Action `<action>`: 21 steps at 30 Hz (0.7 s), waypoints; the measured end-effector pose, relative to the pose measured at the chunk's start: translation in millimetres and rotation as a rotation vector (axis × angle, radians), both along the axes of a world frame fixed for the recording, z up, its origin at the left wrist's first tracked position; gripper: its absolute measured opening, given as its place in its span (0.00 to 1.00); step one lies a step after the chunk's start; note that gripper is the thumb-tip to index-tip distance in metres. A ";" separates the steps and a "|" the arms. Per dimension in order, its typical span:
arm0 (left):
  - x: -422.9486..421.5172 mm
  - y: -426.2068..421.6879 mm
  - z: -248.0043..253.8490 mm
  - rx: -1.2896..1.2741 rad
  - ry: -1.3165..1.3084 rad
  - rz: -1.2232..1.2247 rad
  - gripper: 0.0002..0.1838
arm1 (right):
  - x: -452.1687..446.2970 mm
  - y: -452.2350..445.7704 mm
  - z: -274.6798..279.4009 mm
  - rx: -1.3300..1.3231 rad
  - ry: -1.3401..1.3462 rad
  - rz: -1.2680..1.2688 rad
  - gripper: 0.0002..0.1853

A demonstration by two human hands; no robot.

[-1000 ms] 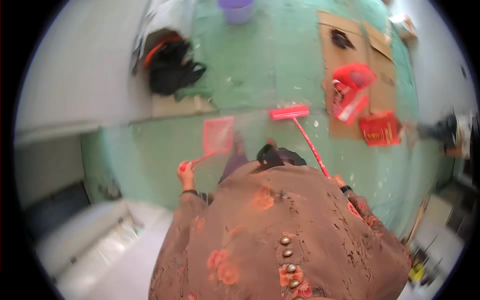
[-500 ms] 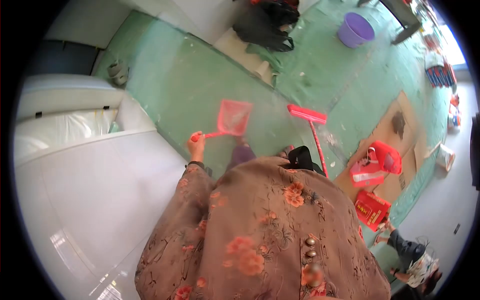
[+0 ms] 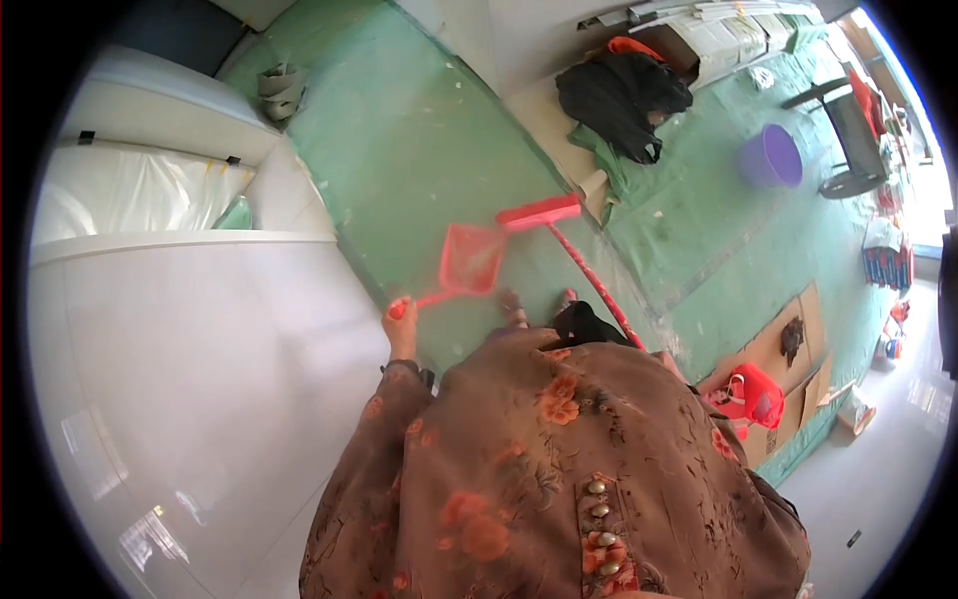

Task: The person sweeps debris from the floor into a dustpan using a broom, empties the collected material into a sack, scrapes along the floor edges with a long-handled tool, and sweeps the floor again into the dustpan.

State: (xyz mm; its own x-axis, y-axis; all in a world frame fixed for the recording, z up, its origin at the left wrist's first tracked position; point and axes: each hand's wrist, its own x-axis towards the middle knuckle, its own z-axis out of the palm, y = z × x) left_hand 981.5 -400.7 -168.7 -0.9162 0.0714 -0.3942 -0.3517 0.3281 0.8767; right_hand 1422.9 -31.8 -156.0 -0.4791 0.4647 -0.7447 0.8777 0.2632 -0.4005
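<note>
My left hand (image 3: 399, 327) is closed round the end of the handle of a red dustpan (image 3: 473, 262), out in front of me to the left. The pan is above or on the green floor covering; I cannot tell which. A red broom (image 3: 539, 212) has its head just beside the pan's upper right corner. Its speckled handle slants back towards my right side, where a sliver of my right hand (image 3: 671, 365) shows at the end. Most of that hand is hidden by my brown flowered top. My feet are just below the pan and broom.
Green sheeting (image 3: 399, 130) covers the floor. A purple bucket (image 3: 770, 157), a black bag (image 3: 624, 100) and cardboard (image 3: 788, 349) with a red bag (image 3: 755, 396) lie to the right. A glossy white surface (image 3: 200, 349) lies on the left.
The broom head has moved left, closer to the dustpan. My view has shifted, so the bucket and black bag sit lower and farther right. The person at lower right has left view.
</note>
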 end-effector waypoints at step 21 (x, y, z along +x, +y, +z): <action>-147.4 35.3 86.3 0.126 0.123 0.554 0.08 | -429.9 193.8 88.5 -0.006 0.070 0.482 0.16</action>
State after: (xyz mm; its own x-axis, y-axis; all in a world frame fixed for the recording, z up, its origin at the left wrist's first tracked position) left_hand 834.1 -365.3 -82.4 -0.8688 -0.3923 -0.3020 -0.3341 0.0146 0.9424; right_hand 992.9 162.0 -67.6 -0.6879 0.1732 -0.7048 0.6271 0.6307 -0.4571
